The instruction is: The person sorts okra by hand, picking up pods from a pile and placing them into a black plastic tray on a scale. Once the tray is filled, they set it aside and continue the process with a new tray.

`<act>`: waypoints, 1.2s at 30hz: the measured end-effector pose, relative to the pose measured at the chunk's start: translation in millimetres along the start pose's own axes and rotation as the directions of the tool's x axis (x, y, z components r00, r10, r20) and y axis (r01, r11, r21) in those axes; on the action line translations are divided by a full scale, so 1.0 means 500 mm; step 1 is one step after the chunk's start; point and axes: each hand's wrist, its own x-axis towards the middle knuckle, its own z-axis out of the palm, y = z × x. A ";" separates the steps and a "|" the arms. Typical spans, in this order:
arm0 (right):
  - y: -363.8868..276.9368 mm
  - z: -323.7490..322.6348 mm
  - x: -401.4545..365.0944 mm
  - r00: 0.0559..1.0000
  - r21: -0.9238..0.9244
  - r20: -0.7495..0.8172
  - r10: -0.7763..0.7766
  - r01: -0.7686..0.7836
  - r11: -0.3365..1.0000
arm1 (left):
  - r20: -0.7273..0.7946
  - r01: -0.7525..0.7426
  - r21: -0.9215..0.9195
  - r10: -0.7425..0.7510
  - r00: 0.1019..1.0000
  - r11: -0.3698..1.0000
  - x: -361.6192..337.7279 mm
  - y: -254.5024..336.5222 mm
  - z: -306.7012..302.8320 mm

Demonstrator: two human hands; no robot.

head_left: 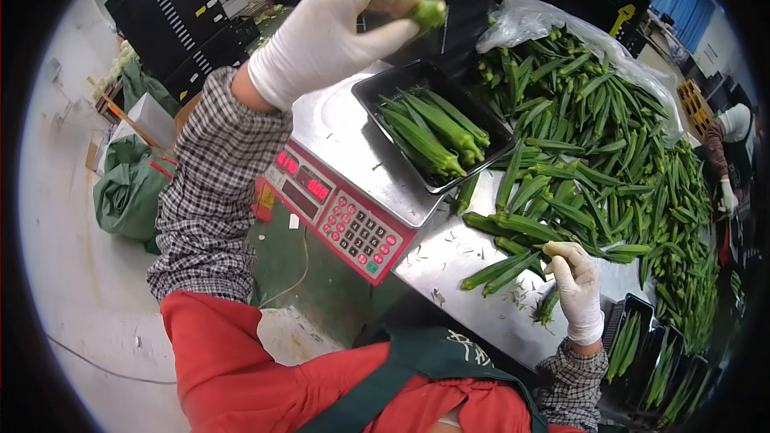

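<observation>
My left hand (333,28), in a white glove, is raised above the scale and pinches a green okra pod (430,12) by its end. Below it a black tray (381,88) holding several okra pods (429,128) rests on the steel platform of a digital scale (341,220) with a red keypad panel. My right hand (577,289), also gloved, rests on the steel table (449,256) at the near edge of a large okra pile (593,144), its fingers curled on a pod there.
A clear plastic bag (529,20) lies behind the pile. Filled black trays of okra (650,353) stand at the lower right. Another person (730,152) works at the right edge. Green sacks (128,188) and black crates (172,24) stand on the floor to the left.
</observation>
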 end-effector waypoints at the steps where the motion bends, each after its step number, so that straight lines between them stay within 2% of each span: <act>1: -0.004 0.002 0.000 1.000 0.017 -0.002 0.008 -0.008 1.000 | -0.031 0.005 -0.032 -0.006 1.000 0.999 0.004 0.001 -0.003; 3: -0.009 0.012 0.000 1.000 0.058 0.001 0.026 -0.026 0.998 | -0.003 -0.052 0.148 0.053 0.999 0.988 0.015 0.021 -0.017; 4: -0.008 0.016 -0.001 1.000 0.056 -0.002 0.013 -0.012 0.998 | 0.029 -0.115 0.129 0.113 0.993 0.985 0.023 0.024 -0.032; 7: -0.002 0.021 -0.001 1.000 0.012 0.001 -0.018 0.018 1.000 | 0.014 -0.122 0.115 0.121 0.993 0.986 0.021 0.034 -0.034; 11: 0.000 0.019 -0.004 1.000 0.003 0.005 -0.007 0.007 1.000 | 0.009 -0.131 -0.038 0.131 0.991 0.991 0.017 0.022 -0.029; 12: 0.000 0.019 -0.005 1.000 0.007 0.004 -0.001 0.001 1.000 | 0.023 -0.128 -0.030 0.128 0.991 0.991 0.015 0.024 -0.029; 15: 0.000 0.019 -0.006 1.000 0.020 0.003 0.009 -0.009 1.000 | 0.098 -0.045 0.067 0.038 0.994 0.997 0.013 0.034 -0.028; 16: 0.001 0.019 -0.006 1.000 0.024 0.001 0.012 -0.012 1.000 | 0.063 -0.151 0.291 0.139 0.988 0.945 0.001 0.014 -0.010; 21: 0.016 0.018 -0.008 1.000 0.038 -0.001 0.005 -0.005 0.999 | 0.088 -0.254 0.320 0.239 0.967 0.913 0.002 0.000 0.026; 23: 0.015 0.016 -0.010 1.000 0.033 0.005 0.008 -0.008 0.999 | 0.088 -0.231 0.312 0.214 0.973 0.922 0.004 0.004 0.035; 26: 0.016 0.009 -0.011 1.000 0.023 0.017 0.023 -0.023 0.999 | 0.028 -0.152 0.165 0.150 0.988 0.974 0.006 0.007 0.037; 27: 0.006 0.011 -0.009 0.998 0.070 0.016 0.054 -0.055 0.996 | -0.032 -0.130 0.097 0.134 0.990 0.987 0.004 0.005 0.041; 29: -0.016 0.008 0.007 0.989 0.176 0.133 0.065 -0.088 0.980 | -0.046 -0.184 -0.072 0.181 0.982 0.980 0.008 0.032 0.060; 30: -0.028 0.020 0.015 0.986 0.353 0.165 -0.001 -0.058 0.934 | 0.011 -0.324 -0.003 0.324 0.946 0.946 0.015 0.055 0.076; 31: -0.042 0.039 0.024 0.979 0.517 0.190 -0.074 -0.035 0.856 | 0.091 -0.432 0.046 0.427 0.900 0.901 0.018 0.090 0.099; 32: -0.055 0.056 0.035 0.967 0.662 0.202 -0.153 -0.020 0.749 | 0.101 -0.541 0.023 0.537 0.838 0.841 0.013 0.101 0.152; 33: -0.062 0.069 0.048 0.927 0.796 0.278 -0.253 -0.074 0.601 | 0.190 -0.531 -0.108 0.542 0.819 0.840 0.000 0.136 0.178; 34: -0.075 0.088 0.048 0.954 0.835 0.237 -0.181 -0.105 0.541 | 0.169 -0.593 -0.057 0.593 0.788 0.803 -0.032 0.147 0.234; 35: -0.085 0.104 0.049 0.974 0.871 0.201 -0.105 -0.129 0.474 | 0.320 -0.564 -0.100 0.563 0.762 0.820 -0.051 0.169 0.252; 36: -0.100 0.101 0.047 0.980 0.837 0.179 -0.092 -0.102 0.538 | 0.156 -0.665 -0.042 0.662 0.733 0.746 -0.072 0.167 0.284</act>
